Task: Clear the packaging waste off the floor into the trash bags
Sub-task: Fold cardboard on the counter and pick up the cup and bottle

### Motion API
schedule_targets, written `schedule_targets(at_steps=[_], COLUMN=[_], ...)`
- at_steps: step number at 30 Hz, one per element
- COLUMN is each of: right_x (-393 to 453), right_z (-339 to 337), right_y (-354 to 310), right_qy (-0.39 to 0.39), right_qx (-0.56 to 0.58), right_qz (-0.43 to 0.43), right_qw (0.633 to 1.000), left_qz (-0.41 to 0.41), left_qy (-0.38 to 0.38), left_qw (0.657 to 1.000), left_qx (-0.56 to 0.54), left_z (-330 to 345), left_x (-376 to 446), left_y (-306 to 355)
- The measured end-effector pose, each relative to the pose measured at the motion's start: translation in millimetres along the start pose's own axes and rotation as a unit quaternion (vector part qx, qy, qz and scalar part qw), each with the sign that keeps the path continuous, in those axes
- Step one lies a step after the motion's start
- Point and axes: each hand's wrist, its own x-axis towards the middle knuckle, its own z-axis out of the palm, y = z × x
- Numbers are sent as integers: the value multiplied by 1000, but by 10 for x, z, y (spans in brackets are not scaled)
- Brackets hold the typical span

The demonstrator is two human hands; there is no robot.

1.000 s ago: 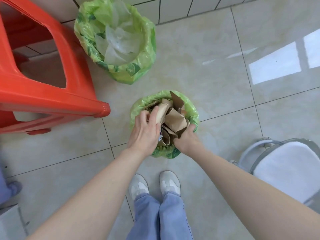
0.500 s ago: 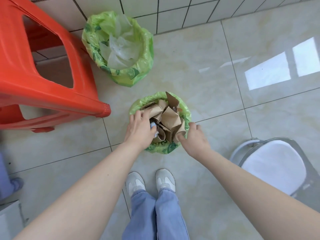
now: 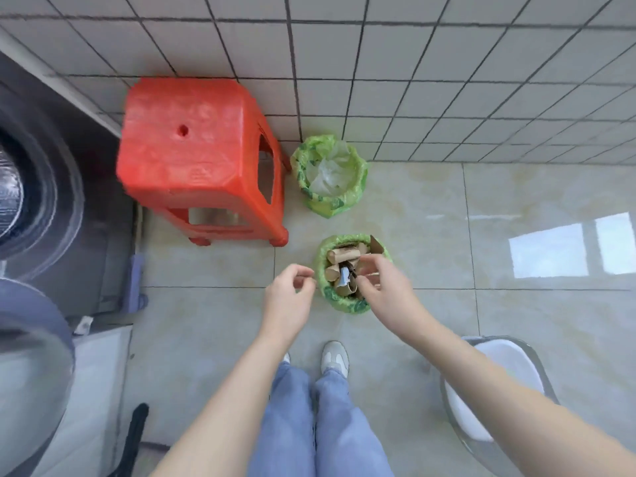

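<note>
Two green trash bags stand on the tiled floor. The near bag (image 3: 330,297) is stuffed with brown cardboard tubes and scraps (image 3: 344,258). The far bag (image 3: 358,187), by the wall, holds clear plastic film (image 3: 327,173). My left hand (image 3: 289,297) hovers above the floor just left of the near bag, its fingers loosely curled around nothing. Over the near bag's right side hangs my right hand (image 3: 385,287), also loosely curled and holding nothing.
A red plastic stool (image 3: 192,160) stands left of the bags against the tiled wall. A washing machine (image 3: 41,208) fills the far left. A white chair seat (image 3: 495,380) sits at lower right. My shoes (image 3: 334,356) are just behind the near bag.
Both hands have lifted off the near bag and its cardboard and now hang free. The view has pulled back and up, showing the whole stool and the wall.
</note>
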Motion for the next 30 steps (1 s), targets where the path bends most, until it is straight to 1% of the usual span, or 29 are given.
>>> schedule_targets(at_steps=[3,7,10,13,18,22,24,27,30], right_x=[-440,-897,-1261,-1640,-2232,-2741,-2996,-3324,-3538], right_z=[-1,126,348,672,1389,2083,2413,2854,3195], right_y=[-675,-1429,-1935,-2363,-3069,-3710,-4011,-4476,-4932], right_qy=[-34,-79,-117,-163,-237,-274,-290,-311,-307], right_qx=[-5,-53,-74,-84,-120,-115,-110,-90,-62], right_qz=[-55,-149,-205,-251,-327,-375,-397,-430,-462], right_qw=[998,984,969,951,907,878,864,843,830], left_qz=[-13,-19,-26,-31,-37,-44,-43,-33,-32], left_qy=[50,127,192,247,350,421,454,516,574], left_qw=[997,986,967,948,908,874,859,827,795], left_qx=[-63,-103,-163,-198,-226,-237,-231,-220,-193], left_z=[-539,-1217,-1726,-2190,-3042,-3806,-4176,-4736,-5258], left_x=[-521,-1137,-1591,-2024,-2696,-3173,-3395,-3687,-3885], left_y=[178,263,257,145,-225,-605,-753,-914,-1028])
